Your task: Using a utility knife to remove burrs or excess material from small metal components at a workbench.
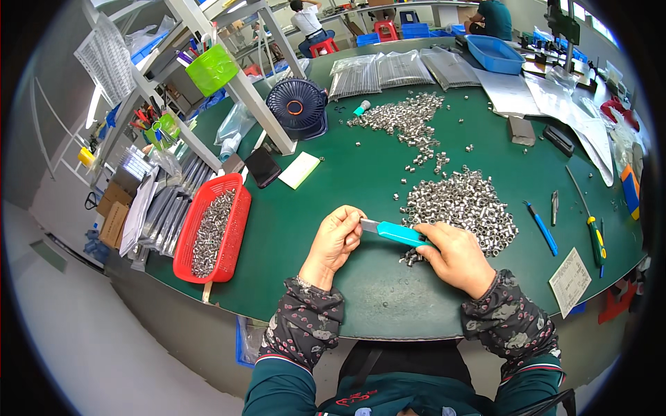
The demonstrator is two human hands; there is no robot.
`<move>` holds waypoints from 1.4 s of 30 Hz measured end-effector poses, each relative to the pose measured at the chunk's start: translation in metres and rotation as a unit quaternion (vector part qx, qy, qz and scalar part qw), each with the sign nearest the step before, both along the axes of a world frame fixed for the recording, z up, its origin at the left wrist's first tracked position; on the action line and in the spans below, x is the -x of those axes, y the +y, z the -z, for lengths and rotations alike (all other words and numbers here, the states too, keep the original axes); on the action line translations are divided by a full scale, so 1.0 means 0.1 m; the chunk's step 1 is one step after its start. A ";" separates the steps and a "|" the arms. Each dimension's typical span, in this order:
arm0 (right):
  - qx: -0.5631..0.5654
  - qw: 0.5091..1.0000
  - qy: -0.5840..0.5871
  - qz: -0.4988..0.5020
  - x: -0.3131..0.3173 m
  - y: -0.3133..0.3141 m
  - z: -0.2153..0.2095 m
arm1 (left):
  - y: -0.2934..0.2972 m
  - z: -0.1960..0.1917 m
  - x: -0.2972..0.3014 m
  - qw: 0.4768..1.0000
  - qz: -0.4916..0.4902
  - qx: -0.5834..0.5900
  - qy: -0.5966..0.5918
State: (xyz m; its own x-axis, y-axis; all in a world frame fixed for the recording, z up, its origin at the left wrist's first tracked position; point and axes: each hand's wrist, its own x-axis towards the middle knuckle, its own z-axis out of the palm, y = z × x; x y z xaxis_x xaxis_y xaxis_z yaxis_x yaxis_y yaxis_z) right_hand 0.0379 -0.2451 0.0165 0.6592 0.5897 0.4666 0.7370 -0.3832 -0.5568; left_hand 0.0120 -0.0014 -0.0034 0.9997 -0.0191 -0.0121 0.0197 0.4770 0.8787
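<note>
Right hand (458, 255) has a teal cutter (401, 234) gripped by the handle, thumb and fingers wrapped round the back end, blade (370, 225) out and pointing left. Left hand (337, 238) is right at the blade's tip, thumb and fingers pinched together. Can't really tell if there's something tiny in that pinch, the fingers cover it. So the cutter's sitting between the two hands, up over the near edge of the green counter (333, 173).

Just past the right hand there's a big heap of small metal rings (461, 208), and a looser heap (409, 121) spreads out further back, with a few strays between them. Over on the left a red basket (238, 232) has loads more metal bits in it. Behind that: a phone (262, 167), a pale yellow pad (300, 170) and a dark fan (297, 107).

Right side's got a blue pen-like tool (541, 229), a screwdriver (596, 239) with a green and yellow handle, and a printed card (570, 282) near the edge. Clear bags (399, 69) and a blue tub (503, 65) line the far side.
</note>
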 end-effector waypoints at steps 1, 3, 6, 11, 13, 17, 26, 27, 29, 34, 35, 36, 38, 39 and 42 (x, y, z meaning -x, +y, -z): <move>0.012 1.000 -0.007 0.006 0.00 0.00 -0.01 | 0.00 0.00 0.00 1.000 -0.001 0.000 0.001; 0.014 1.000 -0.019 0.008 0.00 0.01 0.00 | 0.01 0.00 0.00 1.000 -0.007 -0.013 0.005; 0.018 0.999 -0.036 0.013 0.00 0.00 0.00 | 0.00 0.01 -0.01 1.000 -0.011 -0.020 0.014; 0.021 0.998 -0.051 0.013 0.00 0.00 0.00 | -0.01 -0.03 0.01 0.999 -0.012 -0.031 0.029; 0.023 0.998 -0.060 0.013 0.01 0.00 -0.02 | -0.01 -0.03 0.01 0.998 -0.015 -0.038 0.038; 0.025 0.997 -0.072 0.013 0.00 0.00 -0.01 | 0.00 -0.04 0.01 0.998 0.000 -0.046 0.038; 0.002 0.992 -0.125 0.010 -0.02 0.01 -0.02 | -0.02 -0.04 0.01 0.997 0.007 -0.025 0.073; -0.012 0.992 -0.126 0.023 -0.02 0.00 -0.04 | -0.02 -0.05 0.01 0.997 0.010 -0.015 0.079; -0.027 0.991 -0.127 0.036 -0.02 0.00 -0.06 | 0.00 -0.04 0.02 0.997 0.012 -0.002 0.074; -0.028 0.990 -0.127 0.047 -0.01 0.00 -0.06 | 0.00 -0.05 0.01 0.998 -0.018 0.031 0.060; -0.026 0.990 -0.128 0.045 -0.01 0.00 -0.06 | 0.00 -0.05 0.00 0.998 -0.034 0.024 0.045; -0.026 0.990 -0.128 0.045 -0.01 0.00 -0.06 | 0.00 -0.05 0.00 0.998 -0.049 0.017 0.031; -0.023 0.991 -0.122 0.047 -0.02 0.00 -0.05 | 0.01 -0.03 -0.01 0.998 -0.051 0.020 0.021; -0.023 0.991 -0.121 0.047 -0.01 0.00 -0.06 | 0.02 -0.03 -0.01 0.998 -0.054 0.023 0.011; -0.022 0.992 -0.115 0.041 -0.01 0.00 -0.06 | 0.00 -0.04 -0.01 0.998 -0.061 0.030 0.010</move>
State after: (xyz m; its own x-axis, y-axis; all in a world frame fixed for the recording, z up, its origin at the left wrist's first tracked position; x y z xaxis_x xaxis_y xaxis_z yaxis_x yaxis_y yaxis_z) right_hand 0.0390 -0.2447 0.0220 0.5771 0.5148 0.6339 0.8139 -0.4266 -0.3945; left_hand 0.0133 -0.0013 0.0002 0.9942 0.1021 -0.0342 -0.0252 0.5292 0.8481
